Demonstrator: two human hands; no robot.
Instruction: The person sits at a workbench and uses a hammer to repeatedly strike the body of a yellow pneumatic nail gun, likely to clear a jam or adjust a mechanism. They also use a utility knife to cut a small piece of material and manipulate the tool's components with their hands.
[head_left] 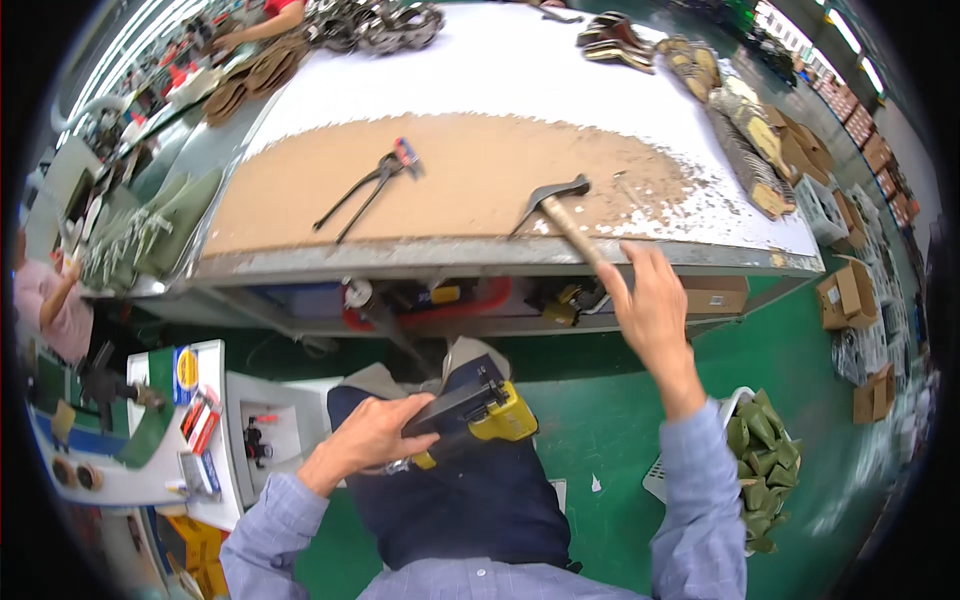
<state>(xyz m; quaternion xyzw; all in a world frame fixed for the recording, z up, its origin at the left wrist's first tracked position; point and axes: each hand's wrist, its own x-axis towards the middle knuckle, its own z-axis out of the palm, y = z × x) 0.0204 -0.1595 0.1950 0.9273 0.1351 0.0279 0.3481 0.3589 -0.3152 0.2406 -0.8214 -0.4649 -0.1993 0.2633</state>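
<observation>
A black-and-yellow shoe piece (470, 415) is gripped by the left hand (365, 440) over the lap, kept steady there. The right hand (650, 305) is spread wide, reaching toward the hammer (560, 205) at the workbench (500, 255) near edge; pliers (365, 190) are left farther left.

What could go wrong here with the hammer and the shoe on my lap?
1. The hammer lies at the bench edge, its handle over the rim; the right hand reaching up could knock it off onto the legs.
2. The left hand alone steadies the black and yellow shoe on the lap, so it may slip.
3. The pliers sit further back, probably awkward to reach.
</observation>
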